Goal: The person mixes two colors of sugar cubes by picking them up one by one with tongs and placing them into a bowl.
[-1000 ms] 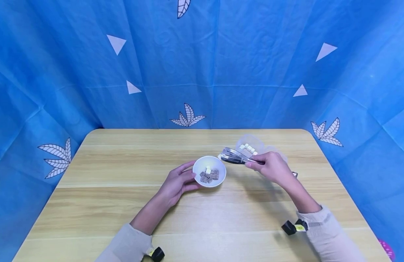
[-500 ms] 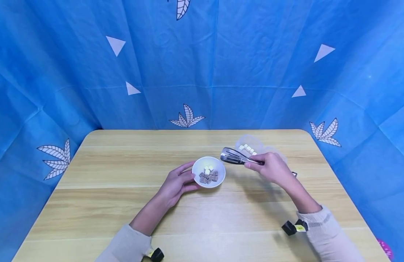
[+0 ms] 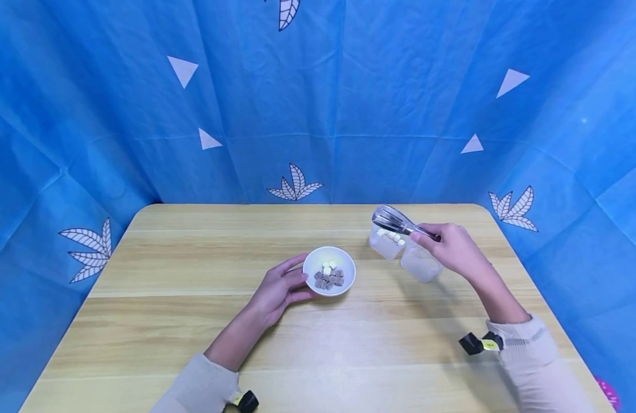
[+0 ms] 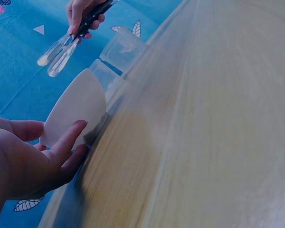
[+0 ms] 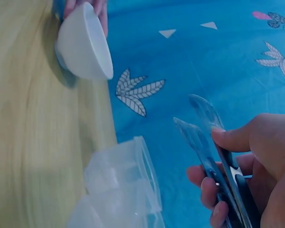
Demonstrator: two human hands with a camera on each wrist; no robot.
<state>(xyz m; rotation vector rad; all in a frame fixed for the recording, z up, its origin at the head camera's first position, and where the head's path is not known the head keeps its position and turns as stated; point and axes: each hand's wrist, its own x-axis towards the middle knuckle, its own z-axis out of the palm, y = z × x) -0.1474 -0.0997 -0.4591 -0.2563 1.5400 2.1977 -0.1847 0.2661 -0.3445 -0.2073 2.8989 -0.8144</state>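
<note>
My left hand [image 3: 280, 289] grips the left side of a white bowl [image 3: 347, 268], thumb near the rim and fingers along the outside. Inside it lie several brown cubes [image 3: 328, 281] and a few small white cubes [image 3: 326, 271]. My right hand [image 3: 454, 248] holds metal tongs [image 3: 392, 219] by their dark handles. The tong ends hang over the left of two clear plastic tubs [image 3: 385, 248]. In the right wrist view, the tong tips [image 5: 185, 126] stand apart with nothing seen between them. Several white cubes [image 3: 395, 236] sit in that left tub, partly hidden by the tongs.
Beside the left tub stands a second clear tub [image 3: 420, 265], close to my right hand; its contents cannot be made out. Both tubs and the bowl are on a light wooden table [image 3: 194, 321]. A blue patterned curtain [image 3: 276, 103] hangs behind and along the sides.
A further white cube has come to lie in the bowl. My right hand has carried the tongs rightward and back, from beside the bowl to over the tub. The left hand stays put.
</note>
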